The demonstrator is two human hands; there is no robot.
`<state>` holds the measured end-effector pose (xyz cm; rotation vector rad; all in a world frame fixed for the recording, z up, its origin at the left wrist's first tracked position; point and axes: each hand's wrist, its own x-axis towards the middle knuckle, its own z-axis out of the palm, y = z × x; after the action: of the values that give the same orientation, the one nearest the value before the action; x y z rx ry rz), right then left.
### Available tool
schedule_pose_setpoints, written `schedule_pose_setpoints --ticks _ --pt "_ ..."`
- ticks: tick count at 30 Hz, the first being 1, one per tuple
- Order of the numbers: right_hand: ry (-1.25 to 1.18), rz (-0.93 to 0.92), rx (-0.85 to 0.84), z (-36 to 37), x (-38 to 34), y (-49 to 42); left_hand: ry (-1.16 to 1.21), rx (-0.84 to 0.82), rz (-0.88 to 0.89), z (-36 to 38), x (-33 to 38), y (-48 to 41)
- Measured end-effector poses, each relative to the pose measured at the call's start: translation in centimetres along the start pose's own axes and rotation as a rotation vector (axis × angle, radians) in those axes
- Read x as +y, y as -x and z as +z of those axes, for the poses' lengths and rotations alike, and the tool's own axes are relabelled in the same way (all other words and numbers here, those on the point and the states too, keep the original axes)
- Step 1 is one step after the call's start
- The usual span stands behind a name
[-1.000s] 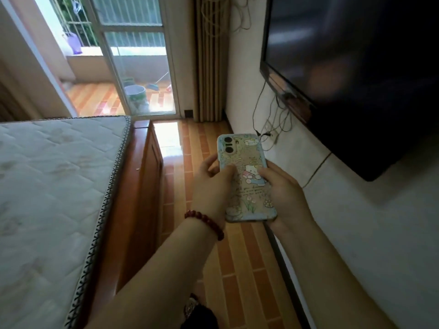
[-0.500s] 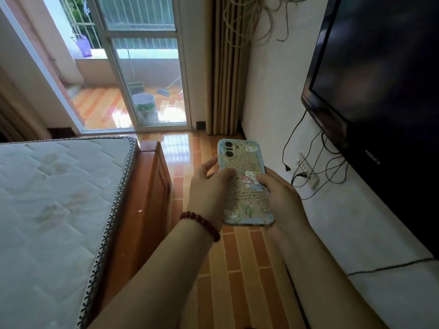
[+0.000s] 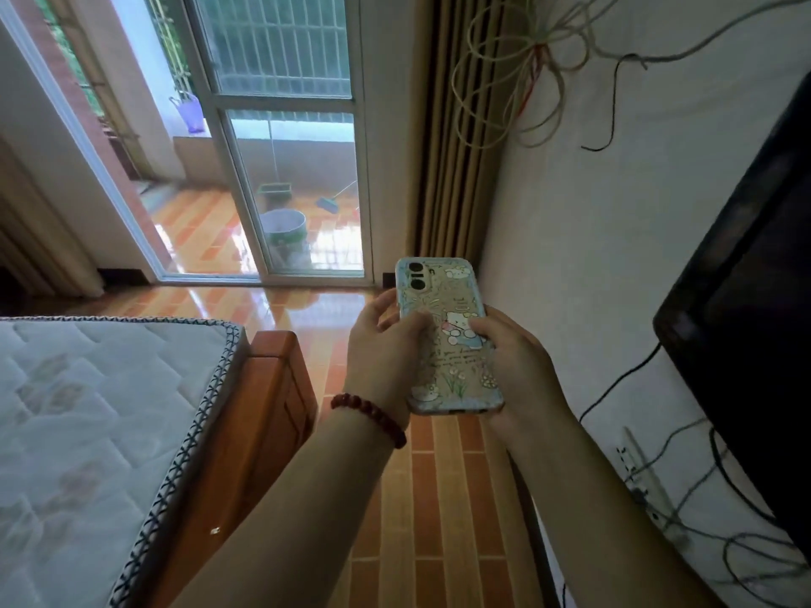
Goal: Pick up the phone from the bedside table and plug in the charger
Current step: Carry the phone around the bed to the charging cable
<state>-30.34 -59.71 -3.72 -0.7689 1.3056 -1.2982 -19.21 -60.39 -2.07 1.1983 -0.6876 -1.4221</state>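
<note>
A phone (image 3: 443,309) in a pale cartoon-print case is held face down in front of me, camera end away. My left hand (image 3: 384,348), with a red bead bracelet on its wrist, grips the phone's left side, thumb on the back. Gripping the right side is my right hand (image 3: 515,366). A white power strip (image 3: 638,476) with dark cables (image 3: 702,498) plugged in hangs on the wall at the lower right, under the television. I cannot tell which cable is the charger.
A bare mattress (image 3: 83,432) on a wooden bed frame (image 3: 263,414) fills the left. A dark wall television (image 3: 755,344) is at the right. Ahead are a glass balcony door (image 3: 285,168), a tan curtain (image 3: 456,147), and a tiled floor aisle (image 3: 439,498) between bed and wall.
The view has lifted and turned, so the door and curtain show more and the power strip has slid to the lower right. Both hands keep the same hold on the phone.
</note>
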Motion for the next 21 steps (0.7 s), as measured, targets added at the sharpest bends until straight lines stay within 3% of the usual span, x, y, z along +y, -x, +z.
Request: schedule_pose_setpoints --ticks 8,21 --pt "0.010 0.040 -0.040 5.9 -2.4 -14.4 0.020 0.089 0.032 1.1 3.1 -14.9" --pt "-0.029 0.085 -0.094 22.1 -6.8 -40.6 0.048 0.145 0.036 -1.0 14.0 -43.6"
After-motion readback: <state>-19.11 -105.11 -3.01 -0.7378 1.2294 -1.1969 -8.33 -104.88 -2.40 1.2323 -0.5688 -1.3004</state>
